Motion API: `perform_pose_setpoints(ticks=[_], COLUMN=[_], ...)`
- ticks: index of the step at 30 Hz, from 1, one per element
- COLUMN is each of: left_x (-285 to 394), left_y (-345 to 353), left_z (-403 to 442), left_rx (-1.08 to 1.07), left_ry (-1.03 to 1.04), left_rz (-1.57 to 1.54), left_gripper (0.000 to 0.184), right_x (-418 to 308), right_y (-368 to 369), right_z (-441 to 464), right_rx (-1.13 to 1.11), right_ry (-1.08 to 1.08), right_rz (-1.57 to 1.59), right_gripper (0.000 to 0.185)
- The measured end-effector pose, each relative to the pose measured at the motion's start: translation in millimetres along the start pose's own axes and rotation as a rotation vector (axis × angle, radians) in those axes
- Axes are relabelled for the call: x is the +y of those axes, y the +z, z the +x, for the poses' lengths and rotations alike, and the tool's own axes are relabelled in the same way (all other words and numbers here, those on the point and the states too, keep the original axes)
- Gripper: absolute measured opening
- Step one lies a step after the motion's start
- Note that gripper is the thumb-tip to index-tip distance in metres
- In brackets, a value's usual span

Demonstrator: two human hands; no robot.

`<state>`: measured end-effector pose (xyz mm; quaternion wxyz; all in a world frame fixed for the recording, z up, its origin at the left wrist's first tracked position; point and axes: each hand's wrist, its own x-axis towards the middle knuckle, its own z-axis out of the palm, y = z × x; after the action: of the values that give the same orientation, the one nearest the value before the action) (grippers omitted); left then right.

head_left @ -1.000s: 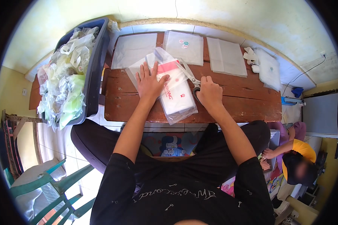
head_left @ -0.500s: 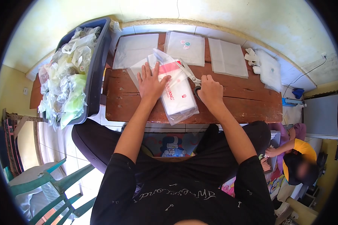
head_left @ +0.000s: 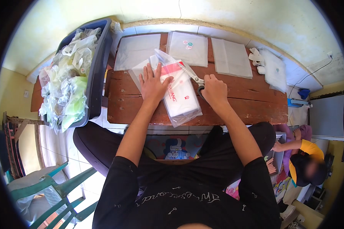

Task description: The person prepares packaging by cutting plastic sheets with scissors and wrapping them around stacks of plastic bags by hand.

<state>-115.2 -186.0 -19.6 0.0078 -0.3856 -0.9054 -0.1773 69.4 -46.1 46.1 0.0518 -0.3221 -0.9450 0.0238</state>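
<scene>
"What's readable?"
"On the white packet [head_left: 183, 102], red letters: 'WANG' shows; the start is unclear."
"And the hands?"
"The left hand [head_left: 153, 86] is spread flat over the packet's upper left. The right hand [head_left: 215, 89], right of it, is closed around the scissors [head_left: 197, 79], blades over its upper right."
"Surface?"
"The packet lies on a scuffed, red-brown wooden desk [head_left: 128, 103]; clear bags [head_left: 198, 55] beyond it, a dark tub [head_left: 98, 76] to its left."

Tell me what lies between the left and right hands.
Head view: the red-printed plastic pack, partly under the left hand, and the scissors, held in the right hand.
</scene>
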Motion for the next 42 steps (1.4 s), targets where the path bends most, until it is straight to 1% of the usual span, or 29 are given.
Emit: perform_pose_setpoints(ticks=[8,10,14,17,19,23,26,35,41,42], left_x=[0,0,1,0,0,-1,0,0,1,0], left_y=[1,0,0,-1,0,2,-1,0,-1,0], left_z=[0,0,0,0,0,1,1,0,1,1], left_rx=[-0.014,-0.011,0.0,-0.005,-0.006,0.002,-0.011,-0.01,-0.02,-0.018], left_ry=[-0.004,-0.006,-0.003,-0.003,-0.006,-0.001,-0.005,-0.007,-0.011,-0.012], left_rz=[0.01,0.011,0.011,-0.014,-0.012,-0.003,-0.01,-0.015,-0.022,-0.021], left_gripper=[0.077,0.077,0.077,0.077,0.077,0.078,0.078,0.078,0.078,0.078], right_x=[6,2,-3,-8,-11,-9,-3,-1,-5,-6], right_y=[0,1,8,10,8,11,15,4,3,6], right_z=[-7,-3,8,15,19,20,17,3,4,7], right_rx=[0.024,0.0,0.017,0.019,0.024,0.009,0.02,0.026,0.049,0.048], right_ry=[0.003,0.016,-0.011,0.002,-0.023,-0.021,0.009,0.011,0.009,0.021], right_rz=[0.015,0.0,0.006,0.025,0.0,0.002,0.02,0.01,0.023,0.032], right_gripper=[0.019,0.018,0.018,0.023,0.018,0.018,0.023,0.018,0.02,0.023])
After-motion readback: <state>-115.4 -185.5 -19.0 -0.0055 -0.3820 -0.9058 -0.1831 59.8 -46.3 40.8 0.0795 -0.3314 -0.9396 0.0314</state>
